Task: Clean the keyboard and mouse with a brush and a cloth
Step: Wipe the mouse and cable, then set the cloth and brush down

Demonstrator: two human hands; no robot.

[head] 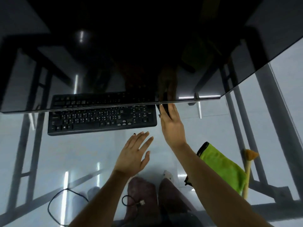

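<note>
A black keyboard [101, 120] lies flat on the glass table [78, 153], its far rows hidden under the dark screen. My right hand [172, 125] reaches just past the keyboard's right end and grips a black object that looks like the mouse [164, 110], its far end hidden by the screen's lower edge. My left hand [134, 153] hovers over the glass in front of the keyboard, fingers spread and straight, holding nothing. A green cloth [221, 166] lies at the right, partly under my right forearm. Beside it lies a brush [247, 171] with a wooden handle and orange bristles.
A large dark screen [147, 46] overhangs the far half of the table. A black cable [54, 208] loops at the near left, and a USB plug [141, 202] lies near the front edge. Table legs and my knees show through the glass.
</note>
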